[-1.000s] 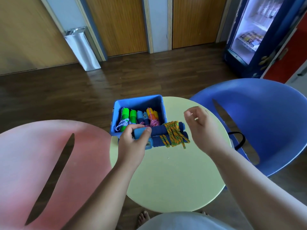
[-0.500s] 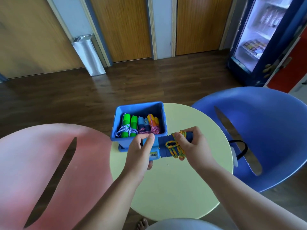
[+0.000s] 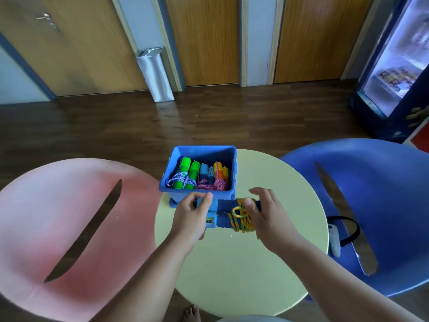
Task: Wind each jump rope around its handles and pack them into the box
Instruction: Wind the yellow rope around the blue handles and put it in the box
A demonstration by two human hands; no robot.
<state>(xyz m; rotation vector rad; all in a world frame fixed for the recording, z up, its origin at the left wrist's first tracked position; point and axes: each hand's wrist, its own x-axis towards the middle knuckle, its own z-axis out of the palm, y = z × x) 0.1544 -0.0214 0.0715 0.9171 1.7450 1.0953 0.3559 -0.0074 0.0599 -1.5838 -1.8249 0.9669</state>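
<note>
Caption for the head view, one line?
Left hand and right hand hold a wound blue-handled jump rope near the blue box.

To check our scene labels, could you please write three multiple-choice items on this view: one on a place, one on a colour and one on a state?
1. Where does the box stand? A) pink chair B) table C) floor
2. What colour is the cord on the held rope? A) pink B) white C) yellow-orange
3. What state is the held rope in? A) wound, outside the box B) unwound C) packed in the box
Answers: 1 B, its base sits on the yellow top; 2 C, its loops are yellow-orange; 3 A, the left hand grips it wound, in front of the box.
</note>
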